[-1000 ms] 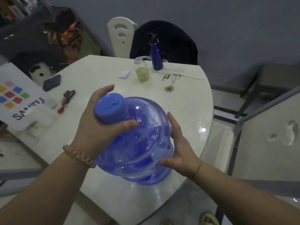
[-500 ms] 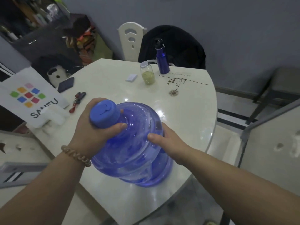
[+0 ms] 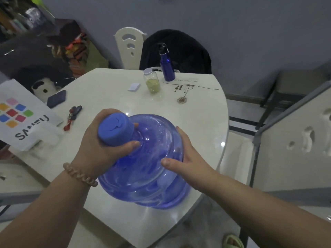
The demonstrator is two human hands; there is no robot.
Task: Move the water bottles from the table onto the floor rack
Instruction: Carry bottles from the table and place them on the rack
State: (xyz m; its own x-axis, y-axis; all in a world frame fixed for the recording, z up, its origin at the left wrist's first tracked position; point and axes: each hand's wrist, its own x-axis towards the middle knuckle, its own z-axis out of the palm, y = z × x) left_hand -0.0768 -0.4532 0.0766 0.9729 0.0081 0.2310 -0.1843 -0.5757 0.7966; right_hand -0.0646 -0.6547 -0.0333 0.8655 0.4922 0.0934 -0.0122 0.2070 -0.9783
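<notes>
Bottle [image 3: 152, 158]: round, translucent blue plastic, tilted.
Left hand [image 3: 100, 145]: wrapped round the neck.
Right hand [image 3: 186, 154]: pressed flat against the side.

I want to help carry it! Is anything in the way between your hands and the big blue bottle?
No, nothing is. The left hand grips the neck of the big blue bottle under its cap, and the right hand presses flat on its side. The rack is out of view.

water bottle [image 3: 148, 167] neck hidden, green sandal [image 3: 232, 241] cut off by bottom edge — shelf clutter [image 3: 19, 17] blurred
</notes>
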